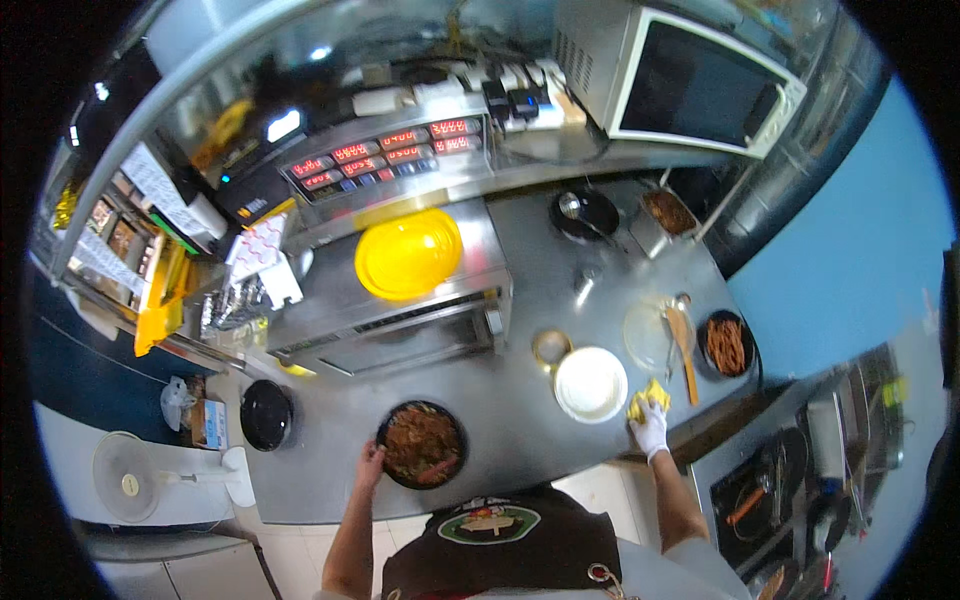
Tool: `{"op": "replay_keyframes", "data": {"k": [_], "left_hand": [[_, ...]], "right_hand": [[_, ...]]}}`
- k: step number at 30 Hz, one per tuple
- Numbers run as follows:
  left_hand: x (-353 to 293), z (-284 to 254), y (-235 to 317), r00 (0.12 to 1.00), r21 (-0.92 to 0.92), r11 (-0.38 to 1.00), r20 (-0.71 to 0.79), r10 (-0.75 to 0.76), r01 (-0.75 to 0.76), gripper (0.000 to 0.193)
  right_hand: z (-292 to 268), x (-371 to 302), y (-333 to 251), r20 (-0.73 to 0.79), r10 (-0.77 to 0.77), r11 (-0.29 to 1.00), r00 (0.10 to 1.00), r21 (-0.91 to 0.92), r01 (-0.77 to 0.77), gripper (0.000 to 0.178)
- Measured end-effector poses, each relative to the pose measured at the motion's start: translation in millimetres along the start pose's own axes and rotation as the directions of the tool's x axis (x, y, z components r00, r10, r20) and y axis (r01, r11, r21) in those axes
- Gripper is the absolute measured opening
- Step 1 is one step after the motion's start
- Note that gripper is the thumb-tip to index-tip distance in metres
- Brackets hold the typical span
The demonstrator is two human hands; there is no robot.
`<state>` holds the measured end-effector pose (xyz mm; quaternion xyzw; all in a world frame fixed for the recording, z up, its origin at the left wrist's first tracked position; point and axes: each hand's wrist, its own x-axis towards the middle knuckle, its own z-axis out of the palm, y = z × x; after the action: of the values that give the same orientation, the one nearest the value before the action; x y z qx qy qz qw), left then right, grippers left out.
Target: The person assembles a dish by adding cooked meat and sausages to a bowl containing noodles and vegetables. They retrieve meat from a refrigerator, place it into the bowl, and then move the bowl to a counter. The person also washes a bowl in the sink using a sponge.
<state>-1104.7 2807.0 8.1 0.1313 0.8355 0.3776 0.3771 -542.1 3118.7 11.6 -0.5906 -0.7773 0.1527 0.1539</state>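
At the left, my bare left hand point(371, 463) has its fingers closed on the near-left edge of a black bowl point(431, 486). Browned, shredded-looking food point(420, 438) fills that bowl, with a reddish piece near its front edge. On my right hand point(650, 430) is a white glove. Its fingers are bunched over a crumpled yellow cloth point(653, 393) on the steel counter point(515, 430). Just left of the cloth stands a white round container point(592, 415). Behind the cloth, a wooden spatula point(684, 345) and other utensils lie over a round clear lid or plate point(645, 325).
A black bowl of reddish-brown strips point(726, 347) stands far right, an empty-looking black bowl point(266, 413) far left. Yellow plates point(410, 252) sit on a steel appliance point(410, 330). Behind are a black pan point(600, 212), a metal food container point(650, 237) and a microwave point(700, 85).
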Motion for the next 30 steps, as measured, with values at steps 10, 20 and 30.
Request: {"op": "replay_keyframes", "data": {"k": [10, 20, 30], "left_hand": [[-187, 18, 409, 0.314, 0.442, 0.131, 0.372, 0.873, -0.887, 0.038], [-224, -177, 770, -0.242, 0.974, -0.213, 0.187, 0.952, -0.083, 0.027], [-218, -182, 813, 0.083, 0.952, -0.293, 0.3, 0.95, -0.087, 0.015]], "right_hand": [[-17, 2, 23, -0.172, 0.254, 0.946, 0.952, 0.25, -0.207, 0.017], [-82, -28, -35, -0.347, 0.285, 0.953, 0.893, 0.203, -0.226, 0.037], [-103, -36, -53, -0.36, 0.352, 0.897, 0.864, 0.392, -0.203, 0.028]]}}
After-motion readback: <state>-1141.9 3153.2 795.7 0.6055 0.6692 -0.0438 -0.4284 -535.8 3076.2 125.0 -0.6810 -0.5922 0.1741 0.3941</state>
